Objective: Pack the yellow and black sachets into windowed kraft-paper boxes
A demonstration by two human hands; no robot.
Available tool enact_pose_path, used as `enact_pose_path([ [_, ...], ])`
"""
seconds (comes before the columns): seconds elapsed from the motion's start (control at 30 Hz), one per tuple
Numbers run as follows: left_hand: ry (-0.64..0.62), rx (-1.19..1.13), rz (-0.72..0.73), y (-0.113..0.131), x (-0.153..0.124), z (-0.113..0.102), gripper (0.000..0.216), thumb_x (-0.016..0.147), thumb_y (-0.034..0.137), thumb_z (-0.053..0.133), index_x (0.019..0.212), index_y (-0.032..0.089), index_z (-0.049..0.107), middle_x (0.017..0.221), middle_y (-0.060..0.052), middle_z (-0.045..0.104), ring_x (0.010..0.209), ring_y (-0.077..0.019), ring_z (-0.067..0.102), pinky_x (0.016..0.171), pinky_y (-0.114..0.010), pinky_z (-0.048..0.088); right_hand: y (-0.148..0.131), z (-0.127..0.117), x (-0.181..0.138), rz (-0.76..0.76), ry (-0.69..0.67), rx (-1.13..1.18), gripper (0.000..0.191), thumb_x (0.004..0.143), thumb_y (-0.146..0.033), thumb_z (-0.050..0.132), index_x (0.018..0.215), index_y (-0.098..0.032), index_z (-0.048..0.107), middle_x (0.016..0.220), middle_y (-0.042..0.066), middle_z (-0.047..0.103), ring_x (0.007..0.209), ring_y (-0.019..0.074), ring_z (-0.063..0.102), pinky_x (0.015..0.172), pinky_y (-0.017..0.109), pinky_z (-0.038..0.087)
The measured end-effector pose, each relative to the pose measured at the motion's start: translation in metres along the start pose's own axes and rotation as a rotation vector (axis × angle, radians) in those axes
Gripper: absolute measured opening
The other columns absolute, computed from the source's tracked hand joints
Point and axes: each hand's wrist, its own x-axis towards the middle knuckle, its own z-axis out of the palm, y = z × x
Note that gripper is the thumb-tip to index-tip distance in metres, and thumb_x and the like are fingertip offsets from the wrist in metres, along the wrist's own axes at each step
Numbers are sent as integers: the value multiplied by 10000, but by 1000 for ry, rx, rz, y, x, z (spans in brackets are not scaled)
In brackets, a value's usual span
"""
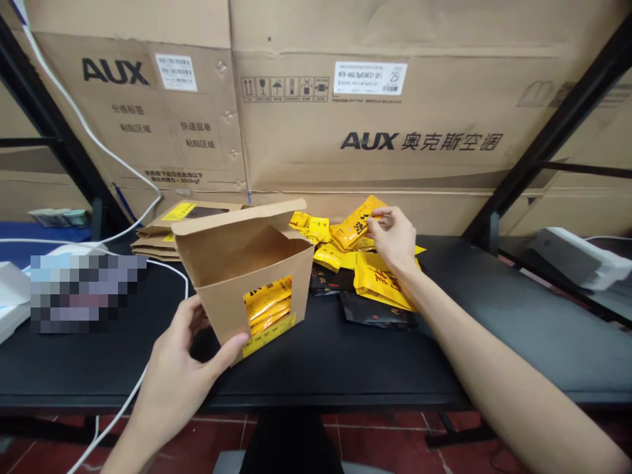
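Note:
A brown cardboard box (217, 270) with its lid raised stands tilted on the black table. Through its front window, yellow packets (269, 303) show stacked inside. My left hand (185, 359) grips the box at its lower left, thumb on the front and fingers hidden behind. At the pile on the table, my right hand (395, 240) pinches the end of a yellow packet (356, 224) with dark lettering. Under and around that hand lie more yellow packets (382, 280) and black packets (378, 313).
Folded brown boxes (158, 247) lie behind the open box. White cables (118, 158) run down the left side, past a pixelated patch. A white device (582, 257) sits at the right. Large AUX cartons (419, 168) stand behind the table (345, 375).

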Motion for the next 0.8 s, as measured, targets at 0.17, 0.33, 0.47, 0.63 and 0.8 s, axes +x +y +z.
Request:
enact_pose_path([
  [0.17, 10, 7, 8, -6, 0, 0, 744, 733, 678, 828, 1329, 307, 581, 1345, -61, 761, 1246, -358, 721, 1059, -536, 603, -15, -9, -12, -2, -5, -15, 493, 880, -238, 630, 1364, -193, 545, 1129, 127, 752, 832, 212, 736, 872, 418, 598],
  [0.33, 25, 34, -6, -5, 0, 0, 757, 720, 695, 825, 1329, 315, 585, 1347, -56, 766, 1254, -366, 720, 1047, -539, 613, -30, -12, -20, -46, -11, -115, 622, 889, -197, 601, 1501, -173, 490, 1210, 144, 738, 759, 188, 708, 901, 419, 578],
  [0.47, 24, 43, 9, -3, 0, 1, 735, 740, 687, 813, 1322, 295, 595, 1338, -72, 771, 1225, -357, 739, 1013, -516, 637, -31, -13, -22, -83, -44, -138, 380, 932, -216, 565, 1298, -145, 643, 1209, 159, 754, 857, 200, 725, 908, 388, 568],
  [0.63, 31, 60, 65, -3, -1, 0, 689, 791, 633, 801, 1335, 262, 597, 1314, -99, 777, 1193, -344, 757, 983, -493, 653, -30, -13, -22, -95, -41, -118, 288, 926, -227, 562, 1191, -181, 667, 1154, 121, 783, 834, 193, 720, 877, 380, 563],
  [0.8, 34, 68, 86, -6, -2, -1, 679, 803, 613, 801, 1342, 258, 591, 1287, -104, 786, 1168, -340, 768, 954, -482, 664, -31, -15, -21, -49, -31, -65, 241, 916, -238, 573, 1134, -191, 665, 1082, 96, 789, 798, 183, 704, 855, 378, 561],
])
